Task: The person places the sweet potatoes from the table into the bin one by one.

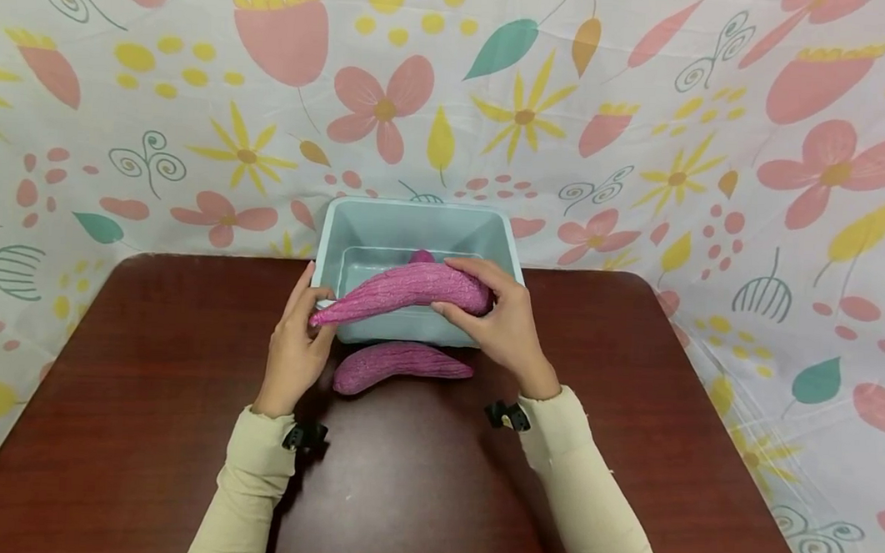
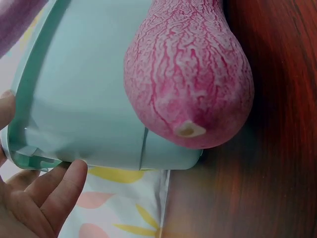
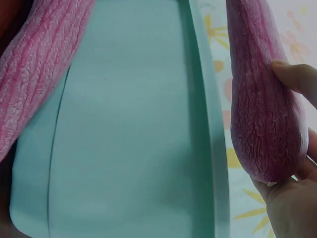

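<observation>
In the head view my right hand [image 1: 511, 326] grips the thick end of a long pink, wrinkled root-like vegetable [image 1: 404, 289], thumb below and fingers above. It is held level over the front of a pale blue-green plastic bin [image 1: 514, 255], its thin end pointing left. My left hand [image 1: 296, 348] holds the bin's left front corner; in the left wrist view its fingers [image 2: 64, 198] lie against the rim. The thin tip overlaps that hand in the head view. A second such vegetable [image 1: 400, 366] lies on the table before the bin. Part of another pink one [image 1: 423, 257] shows inside.
The bin stands at the back edge of the dark brown wooden table [image 1: 387, 482], close to a white floral cloth [image 1: 449, 160]. The same cloth hangs along the right side. A small black camera is strapped on each wrist.
</observation>
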